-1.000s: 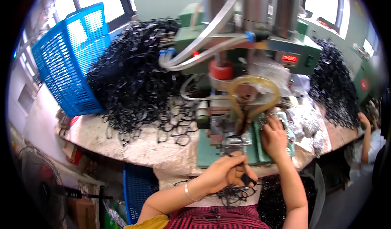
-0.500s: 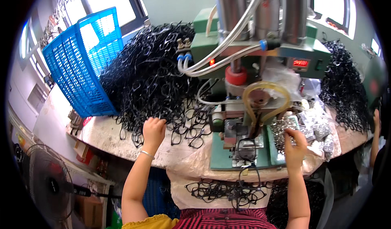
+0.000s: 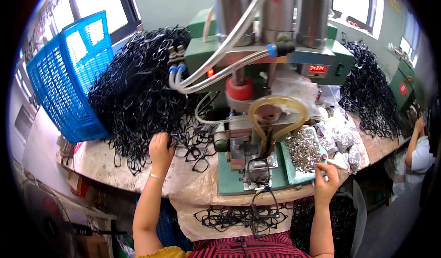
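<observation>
My left hand is closed at the near edge of a big heap of black eyeglass frames; a dark bit of a frame shows at its fingertips. My right hand is in a pinch just off the near right corner of a green tray of small shiny metal parts. What its fingertips hold is too small to make out. Between my hands stands a green press with metal cylinders. One eyeglass frame hangs down from its fixture, touched by neither hand.
A blue plastic basket lies tipped beside the heap at left. More black frames lie on the cloth before me. Bags of metal parts and another heap of frames are at right. A person's arm shows at far right.
My right hand has drawn back from over the metal parts to the tray's near right corner. My left hand stays at the heap, now with a dark piece at its fingertips. The view has shifted.
</observation>
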Tool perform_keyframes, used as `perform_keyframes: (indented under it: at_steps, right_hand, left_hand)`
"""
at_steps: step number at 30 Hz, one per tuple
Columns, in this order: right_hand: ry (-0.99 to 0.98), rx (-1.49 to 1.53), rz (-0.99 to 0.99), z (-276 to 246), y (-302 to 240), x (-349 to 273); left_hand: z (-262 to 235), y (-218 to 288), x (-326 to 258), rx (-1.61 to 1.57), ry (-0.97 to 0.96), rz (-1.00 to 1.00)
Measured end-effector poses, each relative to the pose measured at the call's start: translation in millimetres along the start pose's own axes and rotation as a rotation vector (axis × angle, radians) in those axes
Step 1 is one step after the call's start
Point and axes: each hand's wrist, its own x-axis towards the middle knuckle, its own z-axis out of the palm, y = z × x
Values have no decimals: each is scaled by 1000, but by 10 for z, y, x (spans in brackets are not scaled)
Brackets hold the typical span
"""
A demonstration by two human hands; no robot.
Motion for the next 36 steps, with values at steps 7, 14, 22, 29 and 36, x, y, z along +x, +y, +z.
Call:
perform_keyframes:
  at_steps: [7,14,22,29,36]
  right_hand:
    - [-303,326,-252,474,-909,336]
    - [-295,698,173,871,-1052,154]
    - [-385,822,224,755,-1292,233]
    - [-446,188,-159,491,-795,385]
    - [-168,-261,-222,441,195,333]
  left_hand:
    - [65,250,292,-183,-33,-403]
    - [29,493,-399,-1002,-22,-715]
    - [-791,1838,206,-1462,344,-172]
    - [-670,2142,142,-967,-90,485]
    - [-547,2167,134,-918,-143,575]
